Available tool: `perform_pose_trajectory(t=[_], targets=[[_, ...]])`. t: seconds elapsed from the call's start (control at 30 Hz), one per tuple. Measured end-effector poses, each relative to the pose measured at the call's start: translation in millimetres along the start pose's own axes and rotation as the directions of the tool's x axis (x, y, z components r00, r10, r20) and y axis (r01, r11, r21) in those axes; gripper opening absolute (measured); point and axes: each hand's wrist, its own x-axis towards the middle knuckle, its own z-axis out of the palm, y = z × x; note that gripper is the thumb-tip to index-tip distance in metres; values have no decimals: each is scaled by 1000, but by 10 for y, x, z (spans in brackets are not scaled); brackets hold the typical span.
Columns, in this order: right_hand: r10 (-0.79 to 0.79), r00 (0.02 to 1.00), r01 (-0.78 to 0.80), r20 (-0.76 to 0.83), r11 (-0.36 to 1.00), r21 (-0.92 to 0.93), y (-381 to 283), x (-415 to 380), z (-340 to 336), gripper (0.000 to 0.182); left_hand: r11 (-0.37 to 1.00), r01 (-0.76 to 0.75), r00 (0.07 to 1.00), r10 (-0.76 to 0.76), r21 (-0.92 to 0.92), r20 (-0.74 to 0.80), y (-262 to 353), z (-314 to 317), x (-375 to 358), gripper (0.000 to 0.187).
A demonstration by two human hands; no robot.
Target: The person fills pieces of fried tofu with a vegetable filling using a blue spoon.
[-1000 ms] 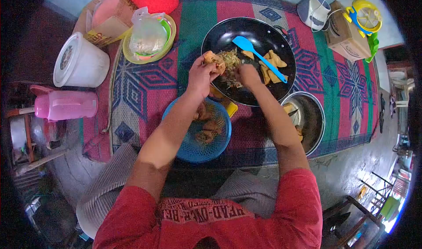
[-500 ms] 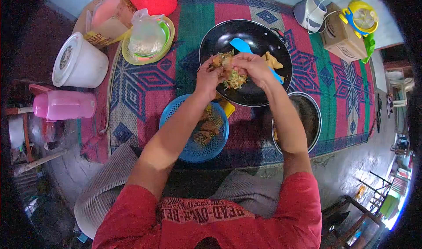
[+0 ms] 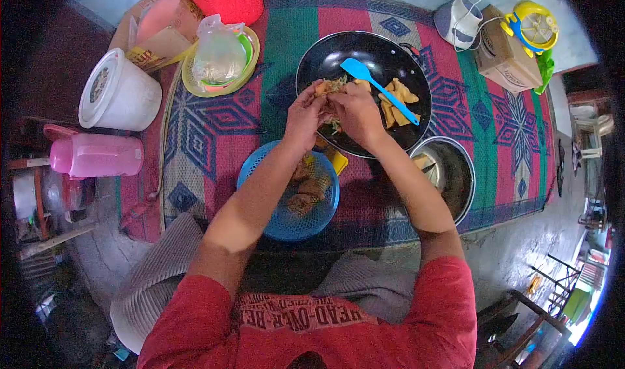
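Both hands met over the black wok (image 3: 325, 53): the left hand (image 3: 305, 118) pinched a fried tofu pocket (image 3: 323, 87) while the right hand (image 3: 355, 112) pressed shredded filling in, so spills fell back. The blue basket (image 3: 260, 203) of finished pieces sat at six o'clock.

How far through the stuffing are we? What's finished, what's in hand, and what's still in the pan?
Done: several filled pieces sit in the blue basket. In hand: the left hand and right hand together hold one piece with shredded filling over the black pan. Left: a few unfilled fried pieces lie in the pan beside the blue spatula, plus some filling under the hands.
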Motion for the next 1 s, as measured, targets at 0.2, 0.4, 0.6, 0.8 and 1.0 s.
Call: perform_pose_trajectory(t=[0.2,0.4,0.6,0.8,1.0], targets=[[298,953,-293,53,865,406,147,70,-33,17,998,-23,995,17,65,94,43,4,-64,34],[487,842,-512,232,589,625,183,5,92,23,994,-34,993,22,104,117,24,1,-73,33],[20,988,-9,-154,997,70,-29,18,5,15,997,-64,998,64,48,11,47,67,-29,30],[-37,995,33,-93,998,-46,41,37,30,14,999,-50,999,49,9,10,80,87,-69,31],[523,824,-497,216,487,718,115,92,2,22,986,-134,978,114,104,172,77,67,-89,35]])
